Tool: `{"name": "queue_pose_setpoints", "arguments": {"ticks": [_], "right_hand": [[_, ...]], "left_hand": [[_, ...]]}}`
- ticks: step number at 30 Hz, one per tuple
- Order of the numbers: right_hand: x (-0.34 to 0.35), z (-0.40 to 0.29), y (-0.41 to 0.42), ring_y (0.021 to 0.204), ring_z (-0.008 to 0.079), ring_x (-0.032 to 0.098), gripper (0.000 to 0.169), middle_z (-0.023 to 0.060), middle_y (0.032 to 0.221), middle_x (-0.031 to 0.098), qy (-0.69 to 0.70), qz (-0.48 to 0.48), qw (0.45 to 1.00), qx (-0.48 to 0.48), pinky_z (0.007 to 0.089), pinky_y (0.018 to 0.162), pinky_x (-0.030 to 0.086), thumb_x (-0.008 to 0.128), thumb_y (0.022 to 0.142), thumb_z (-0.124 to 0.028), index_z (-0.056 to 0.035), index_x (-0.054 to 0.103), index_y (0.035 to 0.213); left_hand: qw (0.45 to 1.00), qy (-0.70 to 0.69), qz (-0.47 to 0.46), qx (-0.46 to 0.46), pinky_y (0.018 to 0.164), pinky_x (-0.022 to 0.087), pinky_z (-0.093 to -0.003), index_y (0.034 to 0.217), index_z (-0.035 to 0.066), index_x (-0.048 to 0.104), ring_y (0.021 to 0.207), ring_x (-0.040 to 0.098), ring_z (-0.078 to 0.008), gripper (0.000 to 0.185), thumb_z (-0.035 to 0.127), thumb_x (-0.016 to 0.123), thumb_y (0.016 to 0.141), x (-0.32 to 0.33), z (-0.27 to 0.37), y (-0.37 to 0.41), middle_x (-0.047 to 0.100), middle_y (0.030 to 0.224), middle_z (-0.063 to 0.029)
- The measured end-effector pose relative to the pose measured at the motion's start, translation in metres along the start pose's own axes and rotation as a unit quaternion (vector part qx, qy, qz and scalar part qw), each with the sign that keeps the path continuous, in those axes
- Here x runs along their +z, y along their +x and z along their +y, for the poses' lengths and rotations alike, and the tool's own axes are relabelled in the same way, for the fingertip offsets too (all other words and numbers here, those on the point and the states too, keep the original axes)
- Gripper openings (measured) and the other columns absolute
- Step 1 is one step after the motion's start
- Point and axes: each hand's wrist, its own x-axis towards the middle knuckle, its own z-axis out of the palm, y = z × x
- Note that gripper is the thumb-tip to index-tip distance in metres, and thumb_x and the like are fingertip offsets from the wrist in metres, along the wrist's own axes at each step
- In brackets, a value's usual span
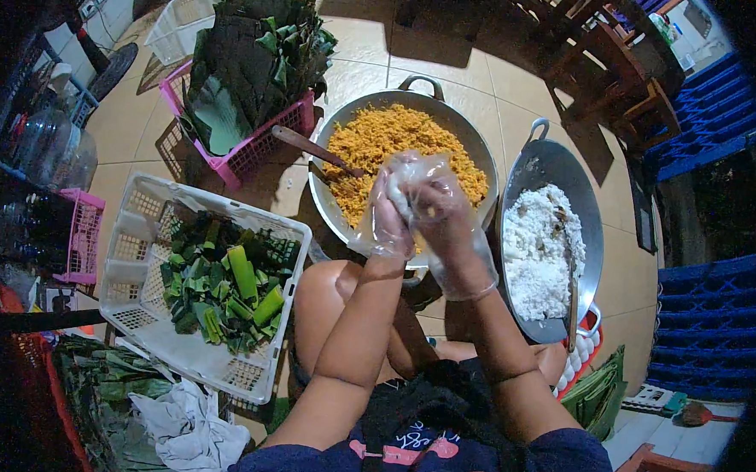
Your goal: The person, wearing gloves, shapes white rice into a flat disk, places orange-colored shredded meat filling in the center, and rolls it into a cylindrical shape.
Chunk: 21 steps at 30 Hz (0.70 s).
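Both of my hands wear loose clear plastic gloves and meet above a large metal wok (pixel 316 197). My left hand (pixel 388 220) cups a white lump, apparently rice (pixel 398 195). My right hand (pixel 444 204) presses its curled fingers against the lump from the right, hiding part of it. Below them, an orange-yellow shredded filling (pixel 403 131) fills much of the wok. A wooden-handled utensil (pixel 312 148) leans over its left rim, its tip in the filling. Right of it stands a second wok (pixel 529 164) with white rice (pixel 533 270) and a long wooden utensil (pixel 573 297).
At left is a white plastic crate (pixel 136 255) of cut banana-leaf pieces (pixel 221 292). Behind it, a pink basket (pixel 268 131) holds stacked leaves (pixel 253 56). A white cloth (pixel 191 428) lies on leaves at lower left. Eggs (pixel 570 368) in a red tray sit beside the right wok.
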Motion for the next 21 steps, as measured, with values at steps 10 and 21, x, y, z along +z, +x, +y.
{"name": "queue_pose_setpoints", "arguments": {"ticks": [10,21], "right_hand": [[-0.045,0.0,0.006,0.081,0.0113,0.062,0.017,0.006,0.092,0.067,0.46,0.025,0.836,0.298,0.0257,0.072,0.051,0.068,0.08,-0.003,-0.0026,0.065,0.097],[-0.025,0.004,0.003,0.077,0.0177,0.063,0.014,0.006,0.085,0.066,0.366,0.067,0.892,0.257,0.0319,0.071,0.052,0.069,0.077,-0.004,-0.0016,0.065,0.09]], "left_hand": [[0.992,-0.082,-0.095,-0.021,0.092,0.046,-0.0411,0.112,0.002,0.058,0.104,0.056,-0.0279,0.044,0.036,0.038,0.093,0.001,0.007,-0.005,0.059,0.113,-0.014],[0.997,-0.072,0.016,-0.022,0.096,0.044,-0.0412,0.116,0.002,0.056,0.106,0.057,-0.0266,0.044,0.035,0.038,0.093,0.004,0.001,-0.004,0.059,0.115,-0.0146]]}}
